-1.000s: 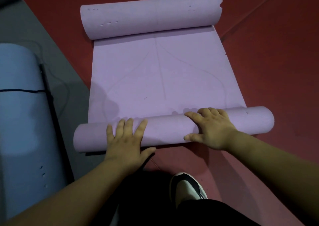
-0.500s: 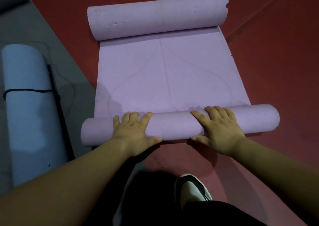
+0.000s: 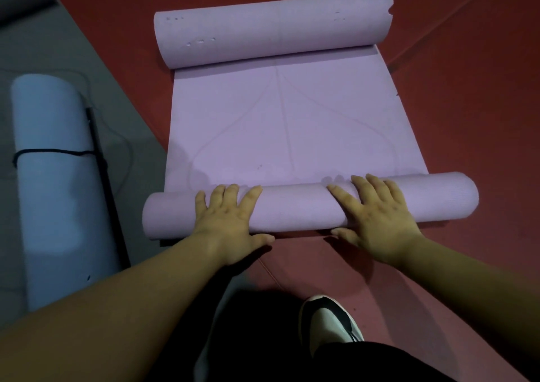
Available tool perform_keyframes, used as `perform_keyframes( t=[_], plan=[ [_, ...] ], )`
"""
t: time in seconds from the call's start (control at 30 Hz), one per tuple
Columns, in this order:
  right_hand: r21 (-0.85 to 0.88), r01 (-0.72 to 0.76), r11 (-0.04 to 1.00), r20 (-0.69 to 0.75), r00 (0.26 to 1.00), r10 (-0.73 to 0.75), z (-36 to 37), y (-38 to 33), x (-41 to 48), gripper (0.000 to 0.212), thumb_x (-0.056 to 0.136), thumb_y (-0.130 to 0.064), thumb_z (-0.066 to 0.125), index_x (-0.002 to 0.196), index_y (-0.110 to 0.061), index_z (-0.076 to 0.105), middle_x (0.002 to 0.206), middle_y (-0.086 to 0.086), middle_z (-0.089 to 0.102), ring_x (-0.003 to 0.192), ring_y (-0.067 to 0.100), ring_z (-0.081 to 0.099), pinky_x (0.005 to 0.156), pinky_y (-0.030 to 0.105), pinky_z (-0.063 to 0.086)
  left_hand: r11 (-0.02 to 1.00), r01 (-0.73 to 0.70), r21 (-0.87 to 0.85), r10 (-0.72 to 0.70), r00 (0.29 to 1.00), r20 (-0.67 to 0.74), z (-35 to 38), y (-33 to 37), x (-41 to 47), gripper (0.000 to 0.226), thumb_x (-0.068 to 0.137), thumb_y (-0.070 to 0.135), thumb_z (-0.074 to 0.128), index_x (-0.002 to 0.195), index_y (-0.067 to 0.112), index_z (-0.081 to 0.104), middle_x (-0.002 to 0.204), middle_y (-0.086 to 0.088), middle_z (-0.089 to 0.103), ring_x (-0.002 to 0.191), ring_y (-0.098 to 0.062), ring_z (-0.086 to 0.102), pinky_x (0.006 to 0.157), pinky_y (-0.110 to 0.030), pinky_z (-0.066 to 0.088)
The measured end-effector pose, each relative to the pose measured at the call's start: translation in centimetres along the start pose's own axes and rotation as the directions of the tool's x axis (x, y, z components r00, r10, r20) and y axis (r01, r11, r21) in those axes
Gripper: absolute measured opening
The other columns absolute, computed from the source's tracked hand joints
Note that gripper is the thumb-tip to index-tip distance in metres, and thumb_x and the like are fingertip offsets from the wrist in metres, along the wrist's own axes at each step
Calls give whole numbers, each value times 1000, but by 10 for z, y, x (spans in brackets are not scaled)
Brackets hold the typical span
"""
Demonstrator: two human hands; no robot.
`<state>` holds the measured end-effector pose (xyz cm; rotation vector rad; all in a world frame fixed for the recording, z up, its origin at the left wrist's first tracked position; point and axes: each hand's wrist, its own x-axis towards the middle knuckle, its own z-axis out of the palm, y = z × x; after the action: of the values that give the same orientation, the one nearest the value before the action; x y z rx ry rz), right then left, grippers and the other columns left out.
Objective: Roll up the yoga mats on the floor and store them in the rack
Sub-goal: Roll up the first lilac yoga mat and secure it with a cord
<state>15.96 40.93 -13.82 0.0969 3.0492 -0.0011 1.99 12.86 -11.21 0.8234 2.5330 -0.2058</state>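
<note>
A purple yoga mat (image 3: pixel 280 124) lies on the red floor, flat in the middle with faint curved lines on it. Its near end forms a roll (image 3: pixel 298 209) lying crosswise. My left hand (image 3: pixel 228 221) presses on the left part of this roll with spread, straight fingers. On the roll's right part rests my right hand (image 3: pixel 377 218), fingers also spread flat. The far end of the mat curls into a thicker roll (image 3: pixel 271 28). No rack is in view.
A rolled light blue mat (image 3: pixel 55 183), tied with a black cord, lies on the grey floor (image 3: pixel 117 95) at the left. A black strap (image 3: pixel 102 174) runs beside it. My shoe (image 3: pixel 327 323) stands on the red floor (image 3: pixel 467 89) below the roll.
Both hands have pushed the near roll a little farther up the mat. The view has shifted, so the blue mat shows more fully at the left.
</note>
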Motion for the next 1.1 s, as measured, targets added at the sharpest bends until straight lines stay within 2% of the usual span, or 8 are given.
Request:
perform_keyframes(
  t=[0.2, 0.3, 0.4, 0.53, 0.67, 0.77, 0.87, 1.1],
  plan=[
    [22, 9, 1000, 119, 993, -11, -11, 12, 24, 89, 81, -86, 35, 152, -33, 41, 130, 16, 58, 114, 41, 56, 101, 56, 40, 1000, 10, -17, -11, 999, -35, -7, -3, 7, 104, 80, 90, 38, 157, 44, -14, 167, -9, 6, 154, -32, 0, 121, -64, -4],
    [9, 5, 1000, 235, 972, -7, -22, 19, 38, 95, 74, -91, 25, 157, -44, 25, 137, 6, 51, 126, 32, 49, 109, 50, 34, 1000, 18, 10, -17, 993, -113, 4, -1, -1, 107, 81, 90, 39, 157, 41, -18, 168, -11, -1, 154, -34, -4, 120, -66, -6],
    [6, 10, 1000, 210, 978, -11, -20, 20, 40, 95, 76, -90, 26, 158, -43, 23, 141, 8, 49, 128, 34, 48, 111, 52, 33, 1000, 21, -15, -22, 996, -87, 0, -3, 6, 107, 79, 91, 40, 158, 43, -15, 168, -10, -1, 155, -33, -5, 121, -64, -8],
    [-26, 26, 999, 23, 999, -26, -5, 13, 23, 93, 79, -82, 44, 156, -31, 36, 140, 22, 51, 127, 46, 49, 108, 62, 35, 1000, 10, -18, -11, 1000, -24, -11, -7, 15, 107, 76, 92, 43, 157, 45, -10, 168, -8, 2, 154, -32, -2, 121, -62, -5],
    [-23, 22, 999, -6, 1000, -22, -4, 13, 29, 91, 77, -81, 45, 153, -33, 37, 134, 19, 55, 118, 42, 53, 105, 61, 36, 999, 14, -30, -14, 1000, 9, -19, -9, 20, 107, 77, 92, 43, 157, 46, -11, 168, -8, 3, 155, -31, -1, 121, -62, -4],
    [-5, 33, 999, 61, 998, -32, -12, 22, 43, 89, 77, -85, 40, 151, -35, 37, 125, 14, 60, 109, 38, 57, 97, 55, 42, 999, 7, -35, -9, 998, -68, -13, -7, 16, 105, 81, 88, 44, 155, 48, -18, 168, -10, -1, 155, -34, -4, 120, -65, -5],
    [-12, 46, 999, 156, 987, -44, -18, 27, 51, 93, 75, -90, 30, 154, -41, 31, 126, 7, 58, 113, 33, 56, 96, 49, 41, 1000, 1, -2, -2, 986, -167, 2, -6, 8, 104, 82, 87, 43, 155, 47, -18, 168, -9, -5, 155, -35, -8, 119, -66, -7],
    [41, 56, 998, 237, 969, -65, -29, 29, 56, 94, 73, -92, 23, 156, -47, 19, 130, -4, 55, 120, 26, 53, 98, 45, 41, 1000, -6, -17, 2, 984, -176, -4, -12, 20, 96, 82, 87, 40, 157, 47, -4, 166, -8, 9, 153, -34, 5, 120, -65, -3]
  ],
)
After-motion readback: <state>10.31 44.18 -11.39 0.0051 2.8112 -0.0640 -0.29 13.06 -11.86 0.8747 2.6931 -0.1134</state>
